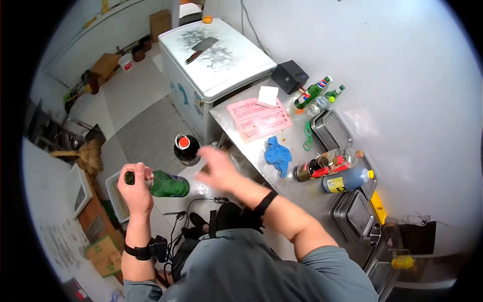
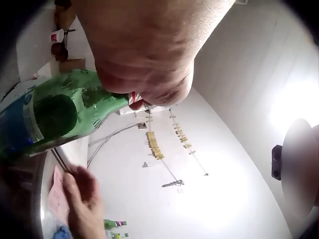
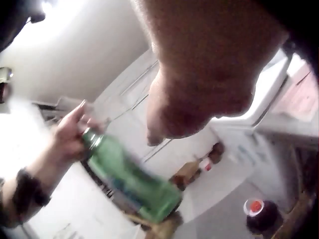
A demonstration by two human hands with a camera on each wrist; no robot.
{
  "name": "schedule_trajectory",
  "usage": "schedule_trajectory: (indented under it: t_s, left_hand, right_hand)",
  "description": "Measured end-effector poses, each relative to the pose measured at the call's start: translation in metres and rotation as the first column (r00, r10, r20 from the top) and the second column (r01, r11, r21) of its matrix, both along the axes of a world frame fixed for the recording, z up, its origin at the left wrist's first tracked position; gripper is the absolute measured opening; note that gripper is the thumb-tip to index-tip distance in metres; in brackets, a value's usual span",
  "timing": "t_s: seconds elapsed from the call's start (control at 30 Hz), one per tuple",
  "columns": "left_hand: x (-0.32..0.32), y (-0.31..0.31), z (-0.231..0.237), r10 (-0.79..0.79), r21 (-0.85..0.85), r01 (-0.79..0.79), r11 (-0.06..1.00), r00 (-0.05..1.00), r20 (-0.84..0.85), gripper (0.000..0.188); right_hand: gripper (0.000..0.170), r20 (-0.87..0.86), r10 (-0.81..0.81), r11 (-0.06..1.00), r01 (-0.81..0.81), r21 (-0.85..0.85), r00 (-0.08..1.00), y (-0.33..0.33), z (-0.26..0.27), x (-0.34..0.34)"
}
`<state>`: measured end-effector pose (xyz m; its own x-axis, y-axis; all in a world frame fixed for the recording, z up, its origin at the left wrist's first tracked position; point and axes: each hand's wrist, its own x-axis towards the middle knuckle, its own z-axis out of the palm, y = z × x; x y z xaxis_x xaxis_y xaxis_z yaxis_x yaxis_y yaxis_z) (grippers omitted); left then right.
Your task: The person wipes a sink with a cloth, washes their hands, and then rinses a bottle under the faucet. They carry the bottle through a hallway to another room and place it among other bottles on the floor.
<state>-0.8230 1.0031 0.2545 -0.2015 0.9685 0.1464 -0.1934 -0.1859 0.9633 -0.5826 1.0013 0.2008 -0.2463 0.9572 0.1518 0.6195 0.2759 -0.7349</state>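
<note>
My left hand (image 1: 137, 187) grips a green glass bottle (image 1: 168, 184) by its neck. The bottle lies over on its side in the air, its mouth showing above the fist and its base pointing right. A blue label (image 2: 22, 127) wraps its body in the left wrist view. My right hand (image 1: 217, 170) is blurred in the head view, a little right of the bottle's base, thumb and fingers apart and nothing seen between them. Beyond both hands, a dark container with a red cap (image 1: 184, 142) stands low down.
A metal table (image 1: 251, 158) on the right bears pink sheets (image 1: 254, 116), a blue cloth (image 1: 277, 155), green scissors (image 1: 307, 137), sauce bottles (image 1: 347, 180) and metal trays (image 1: 354, 214). A cleaver (image 1: 204, 46) lies on the white freezer (image 1: 236, 75). Black cables (image 1: 191, 204) run along the floor.
</note>
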Motion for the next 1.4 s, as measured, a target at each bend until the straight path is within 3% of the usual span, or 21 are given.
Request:
schedule_trajectory:
  t_s: [0.07, 0.1, 0.13, 0.17, 0.2, 0.23, 0.3, 0.33, 0.4, 0.47, 0.53, 0.6, 0.63, 0.7, 0.87, 0.93, 1.07, 1.13, 1.27, 1.37, 1.4]
  left_hand:
    - [-0.007, 0.027, -0.006, 0.023, 0.0, -0.023, 1.0, 0.998, -0.059, 0.022]
    - [-0.007, 0.039, -0.007, 0.02, -0.007, -0.021, 1.0, 0.997, -0.074, 0.023]
    - [-0.007, 0.049, -0.008, 0.021, -0.01, -0.022, 1.0, 0.995, -0.095, 0.025]
    - [-0.012, 0.06, -0.015, 0.041, -0.03, -0.045, 0.999, 0.991, -0.128, 0.025]
    - [-0.022, 0.071, -0.022, 0.062, -0.044, -0.07, 0.997, 0.984, -0.168, 0.026]
    - [-0.027, 0.081, -0.026, 0.079, -0.081, -0.099, 0.992, 0.971, -0.226, 0.026]
    - [-0.028, 0.102, -0.026, 0.144, -0.066, -0.172, 0.983, 0.939, -0.311, 0.026]
    - [-0.028, 0.112, -0.022, 0.168, -0.077, -0.211, 0.975, 0.913, -0.372, 0.026]
    - [-0.037, 0.132, -0.024, 0.17, -0.064, -0.222, 0.973, 0.873, -0.456, 0.026]
    - [-0.039, 0.153, -0.022, 0.188, -0.085, -0.257, 0.963, 0.86, -0.474, 0.026]
    - [-0.036, 0.172, -0.021, 0.164, -0.097, -0.226, 0.969, 0.886, -0.433, 0.026]
    - [-0.029, 0.183, -0.018, 0.188, -0.086, -0.263, 0.961, 0.849, -0.494, 0.025]
    - [-0.03, 0.19, -0.023, 0.156, -0.09, -0.219, 0.972, 0.879, -0.45, 0.025]
    - [-0.016, 0.202, -0.023, 0.138, -0.102, -0.206, 0.973, 0.878, -0.458, 0.025]
    - [0.001, 0.226, -0.027, 0.072, -0.161, -0.168, 0.973, 0.874, -0.48, 0.025]
    - [0.013, 0.234, -0.026, 0.03, -0.165, -0.115, 0.98, 0.894, -0.446, 0.025]
    - [0.028, 0.249, -0.03, -0.042, -0.164, -0.05, 0.985, 0.856, -0.515, 0.023]
    - [0.038, 0.254, -0.029, -0.143, -0.212, 0.042, 0.976, 0.858, -0.493, 0.021]
    - [0.074, 0.262, -0.022, -0.304, -0.252, 0.194, 0.948, 0.791, -0.532, 0.015]
    - [0.102, 0.265, -0.014, -0.428, -0.332, 0.291, 0.897, 0.754, -0.498, 0.015]
    - [0.115, 0.264, -0.01, -0.438, -0.325, 0.309, 0.894, 0.753, -0.491, 0.015]
  right_hand:
    - [0.065, 0.043, -0.409, 0.912, 0.408, 0.029, 0.911, 0.031, 0.002, 0.054]
    - [0.059, 0.026, -0.543, 0.839, 0.543, -0.019, 0.839, 0.051, 0.0, 0.095]
    - [0.052, 0.089, -0.559, 0.825, 0.542, 0.162, 0.824, 0.061, -0.022, 0.108]
    - [0.046, -0.16, -0.722, 0.674, 0.736, 0.056, 0.673, 0.082, -0.017, 0.194]
    - [0.04, -0.149, -0.839, 0.522, 0.852, 0.052, 0.523, 0.087, 0.008, 0.223]
    - [0.034, -0.179, -0.854, 0.493, 0.87, 0.023, 0.488, 0.099, -0.012, 0.295]
    - [0.029, -0.376, -0.903, 0.24, 0.97, -0.046, 0.206, 0.116, -0.021, 0.384]
    - [0.035, -0.459, -0.881, 0.177, 0.98, -0.095, 0.114, 0.117, 0.0, 0.394]
    - [0.038, -0.377, -0.926, 0.055, 0.994, -0.097, 0.014, 0.126, -0.014, 0.47]
    - [0.041, -0.242, -0.97, 0.006, 0.994, 0.109, 0.033, 0.129, 0.004, 0.5]
    - [0.043, -0.15, -0.988, 0.009, 0.98, 0.199, 0.04, 0.141, -0.002, 0.534]
    - [0.046, -0.139, -0.949, 0.276, 0.959, 0.07, 0.284, 0.155, 0.033, 0.508]
    - [0.046, -0.134, -0.951, 0.273, 0.96, 0.064, 0.28, 0.164, 0.03, 0.509]
    - [0.05, 0.048, -0.889, 0.456, 0.873, 0.171, 0.455, 0.178, 0.023, 0.509]
    - [0.048, 0.096, -0.9, 0.435, 0.894, 0.112, 0.426, 0.199, 0.006, 0.515]
    - [0.043, 0.076, -0.91, 0.414, 0.875, 0.252, 0.409, 0.2, -0.002, 0.518]
    - [0.039, 0.099, -0.916, 0.401, 0.886, 0.233, 0.388, 0.193, 0.023, 0.485]
    - [0.033, -0.082, -0.89, 0.423, 0.881, 0.213, 0.448, 0.183, 0.038, 0.46]
    - [0.032, -0.16, -0.806, 0.526, 0.813, 0.25, 0.57, 0.177, 0.073, 0.386]
    - [0.039, 0.016, -0.753, 0.651, 0.742, 0.159, 0.657, 0.177, 0.098, 0.31]
    - [0.033, 0.123, -0.684, 0.721, 0.639, 0.27, 0.719, 0.181, 0.101, 0.286]
